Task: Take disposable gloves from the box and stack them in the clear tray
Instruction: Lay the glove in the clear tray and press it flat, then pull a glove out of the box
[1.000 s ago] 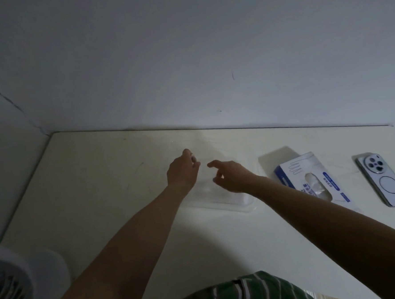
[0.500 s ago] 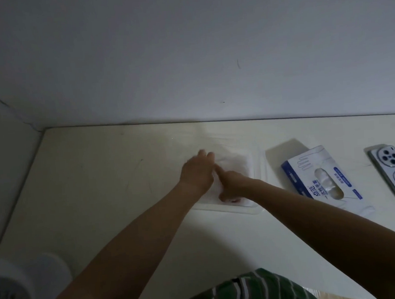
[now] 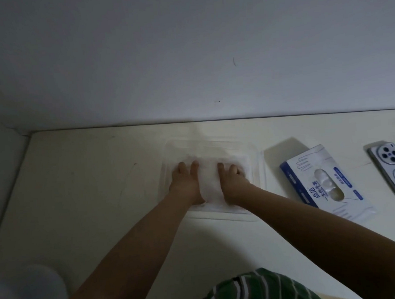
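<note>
A clear tray [image 3: 258, 155] lies in the middle of the pale table, with a pile of thin white disposable gloves [image 3: 210, 183] inside it. Both hands lie flat on that pile. My left hand [image 3: 186, 184] presses its left part with fingers stretched forward. My right hand [image 3: 232, 182] presses the right part, fingers pointing forward. A strip of glove shows between the two hands. To the right of the tray lies the white and blue glove box [image 3: 321, 181], its oval opening showing more gloves.
A phone [image 3: 394, 172] lies camera side up at the far right of the table [image 3: 90, 190]. The wall runs along the table's back edge. A white fan [image 3: 23, 296] sits at the lower left corner. My green striped shirt fills the bottom.
Both hands have come down from above the tray and spread apart, and now lie flat on the gloves. The view has shifted so that the tray sits more centrally.
</note>
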`<state>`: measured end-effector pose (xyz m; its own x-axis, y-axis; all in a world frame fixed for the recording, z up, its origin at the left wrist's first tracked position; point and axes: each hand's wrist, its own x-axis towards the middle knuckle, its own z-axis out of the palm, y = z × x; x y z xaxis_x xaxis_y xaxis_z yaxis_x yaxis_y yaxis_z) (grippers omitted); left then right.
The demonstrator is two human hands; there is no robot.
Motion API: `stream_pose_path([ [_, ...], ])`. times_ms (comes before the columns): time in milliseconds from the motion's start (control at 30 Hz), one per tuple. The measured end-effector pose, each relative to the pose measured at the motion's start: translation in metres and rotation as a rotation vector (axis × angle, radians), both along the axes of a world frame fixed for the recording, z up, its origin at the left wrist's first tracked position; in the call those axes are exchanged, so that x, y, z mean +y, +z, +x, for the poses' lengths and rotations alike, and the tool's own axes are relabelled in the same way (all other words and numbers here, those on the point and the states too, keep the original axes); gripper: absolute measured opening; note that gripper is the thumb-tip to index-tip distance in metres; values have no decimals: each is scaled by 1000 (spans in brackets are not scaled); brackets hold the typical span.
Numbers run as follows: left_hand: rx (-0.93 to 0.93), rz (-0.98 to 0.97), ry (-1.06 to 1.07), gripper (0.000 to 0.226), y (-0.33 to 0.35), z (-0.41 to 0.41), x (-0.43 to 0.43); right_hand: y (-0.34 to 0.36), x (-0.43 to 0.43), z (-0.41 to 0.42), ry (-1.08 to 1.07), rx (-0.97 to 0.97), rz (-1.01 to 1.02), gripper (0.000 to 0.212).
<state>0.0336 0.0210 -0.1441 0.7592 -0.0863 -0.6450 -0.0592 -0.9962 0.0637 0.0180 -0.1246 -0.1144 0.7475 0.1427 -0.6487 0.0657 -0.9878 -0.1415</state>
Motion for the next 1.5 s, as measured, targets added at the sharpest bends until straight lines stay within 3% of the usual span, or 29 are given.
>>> stream_pose_path([
  [167, 6, 9, -9, 123, 7, -2, -1, 10, -5, -1, 87, -21, -21, 83],
  [267, 11, -37, 59, 104, 26, -2, -3, 34, -5, 2, 192, -36, 35, 70],
  [367, -223, -34, 34, 49, 57, -1, -12, 68, -11, 8, 217, -196, 118, 38],
  [433, -462, -70, 59, 24, 79, -1, -25, 88, -23, 12, 186, -309, 191, 35],
  [533, -663, -244, 112, 18, 105, -3, -55, 109, -56, 14, 37, -426, 338, 24],
  [633, -719, -426, 86, 12, 120, -5, -93, 110, -109, 9, -141, -509, 376, 16],
  [767, -637, -620, -32, 8, 122, -17, -154, 83, -194, -17, -273, -454, 212, 18],
  [933, -345, -643, -158, 13, 102, -32, -207, 51, -245, -62, -355, -238, 79, 48],
  [1133, -115, -484, -248, 48, 70, -41, -230, 35, -232, -74, -373, -341, 177, 49],
  [1233, -114, -476, -177, 46, 58, -42, -231, 31, -226, -70, -344, -474, 150, 39],
  [1400, -124, -486, -122, 44, 49, -41, -232, 21, -217, -61, -252, -488, 24, 41],
  [1500, -89, -493, -83, 56, 46, -40, -232, 19, -216, -57, -208, -569, 2, 25],
])
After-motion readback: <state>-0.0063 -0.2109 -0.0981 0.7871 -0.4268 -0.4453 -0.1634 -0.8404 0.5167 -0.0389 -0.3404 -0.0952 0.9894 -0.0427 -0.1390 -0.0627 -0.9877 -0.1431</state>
